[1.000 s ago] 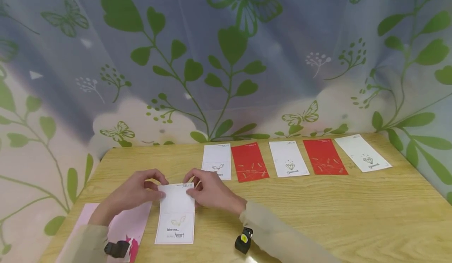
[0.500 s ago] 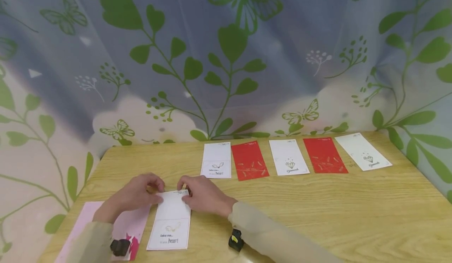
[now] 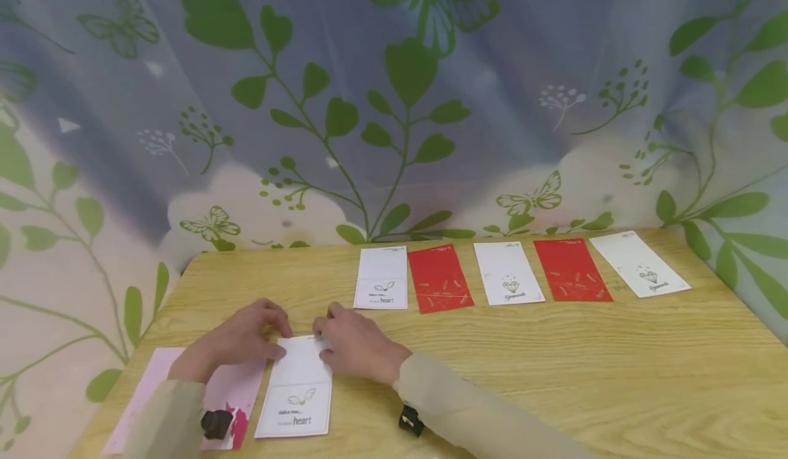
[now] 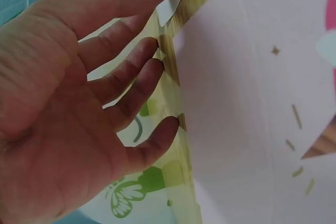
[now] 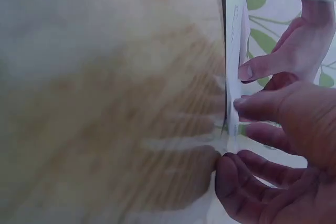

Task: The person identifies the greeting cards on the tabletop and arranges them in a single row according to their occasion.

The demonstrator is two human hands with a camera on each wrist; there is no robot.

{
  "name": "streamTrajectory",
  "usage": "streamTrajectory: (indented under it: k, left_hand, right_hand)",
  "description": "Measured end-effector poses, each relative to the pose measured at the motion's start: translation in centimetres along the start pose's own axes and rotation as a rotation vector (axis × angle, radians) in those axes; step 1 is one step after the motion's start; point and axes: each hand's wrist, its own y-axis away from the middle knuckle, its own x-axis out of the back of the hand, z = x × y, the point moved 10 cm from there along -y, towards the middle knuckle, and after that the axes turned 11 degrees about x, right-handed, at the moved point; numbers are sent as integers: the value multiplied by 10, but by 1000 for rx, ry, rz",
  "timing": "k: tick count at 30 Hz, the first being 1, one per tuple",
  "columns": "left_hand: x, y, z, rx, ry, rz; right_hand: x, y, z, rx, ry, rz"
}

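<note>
You pinched the white card's [image 3: 297, 389] far corners with left hand [image 3: 237, 341] and right hand [image 3: 357, 343]; uneven tugging could've creased it.

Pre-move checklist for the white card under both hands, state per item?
1. Left hand on the card: ok, its thumb touches the top left corner.
2. Right hand on the card: ok, its thumb is at the top right corner.
3. Card flat on the table: cannot tell; the near end lies flat, the far edge is hidden by fingers.
4. Card clear of the pink sheet: not ok, its left edge meets or overlaps the sheet.
5. Row of five cards at the far edge apart from the hands: ok.
6. Print readable: ok, "heart" faces the person.
</note>
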Motion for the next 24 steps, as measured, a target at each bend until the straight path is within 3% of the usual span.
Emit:
streamTrajectory:
  k: [8,24]
  left_hand:
    - [0,-2,-4,-6,-21,-9]
    - [0,0,-3,-52,-18,-18]
  right_hand:
    - [-7,15,-16,56,96,-125]
    - [-9,25,-27,70,171,-139]
